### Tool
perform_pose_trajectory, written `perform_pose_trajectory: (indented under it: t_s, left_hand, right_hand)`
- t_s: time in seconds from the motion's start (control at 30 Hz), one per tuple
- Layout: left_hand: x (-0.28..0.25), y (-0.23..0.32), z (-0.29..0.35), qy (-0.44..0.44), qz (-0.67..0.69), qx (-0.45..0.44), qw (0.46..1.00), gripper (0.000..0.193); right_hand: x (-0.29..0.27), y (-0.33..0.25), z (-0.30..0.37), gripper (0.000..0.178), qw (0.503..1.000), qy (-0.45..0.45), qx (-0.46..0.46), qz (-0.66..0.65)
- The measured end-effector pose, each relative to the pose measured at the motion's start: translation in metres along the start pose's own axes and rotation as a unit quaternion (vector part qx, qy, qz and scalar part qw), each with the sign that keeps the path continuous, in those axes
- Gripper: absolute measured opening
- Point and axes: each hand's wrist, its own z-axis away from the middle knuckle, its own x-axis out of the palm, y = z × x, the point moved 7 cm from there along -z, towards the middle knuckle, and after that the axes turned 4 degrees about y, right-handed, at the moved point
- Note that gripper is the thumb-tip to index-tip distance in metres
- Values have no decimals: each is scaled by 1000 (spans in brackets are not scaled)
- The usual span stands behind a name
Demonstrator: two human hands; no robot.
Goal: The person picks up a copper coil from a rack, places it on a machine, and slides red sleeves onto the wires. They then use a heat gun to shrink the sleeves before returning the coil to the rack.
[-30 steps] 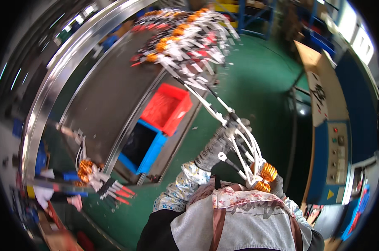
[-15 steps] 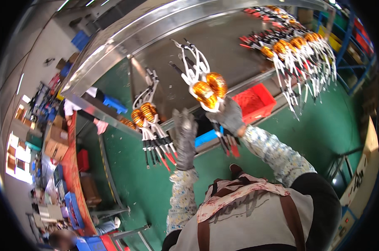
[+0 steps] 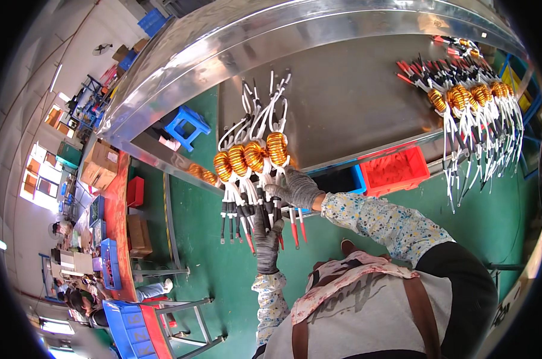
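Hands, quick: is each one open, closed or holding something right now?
Left hand: among the hanging leads; whether it grips them cannot be told.
Right hand: just below an orange coil; grip unclear.

Four copper-coloured coils (image 3: 254, 157) are lined up at the worktop's (image 3: 342, 102) near-left corner, white leads (image 3: 230, 190) draped over its edge.
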Motion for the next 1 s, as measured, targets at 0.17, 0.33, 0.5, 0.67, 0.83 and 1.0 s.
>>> perform_pose_trajectory:
  t_s: [0.17, 0.33, 0.5, 0.67, 0.83, 1.0]
  left_hand:
    - [2, -8, 5, -25, 44, 29, 998, 70]
    - [-15, -45, 42, -54, -5, -16, 998, 73]
    - [-31, -148, 111, -146, 21, -176, 973, 66]
    - [10, -189, 147, -332, -78, -213, 916, 59]
    - [84, -169, 154, -523, -153, -212, 811, 50]
    - [170, -155, 161, -641, -158, -96, 745, 48]
  right_hand:
    - [-4, -3, 9, 87, 999, -23, -10, 37]
    - [-29, 27, 63, 76, 999, 48, 8, -13]
    - [-40, 133, 177, 38, 971, 113, 209, -30]
    - [19, 220, 307, 32, 919, -162, 277, 230]
    - [51, 189, 395, 39, 931, -183, 231, 215]
    - [33, 162, 449, 43, 909, -87, 380, 151]
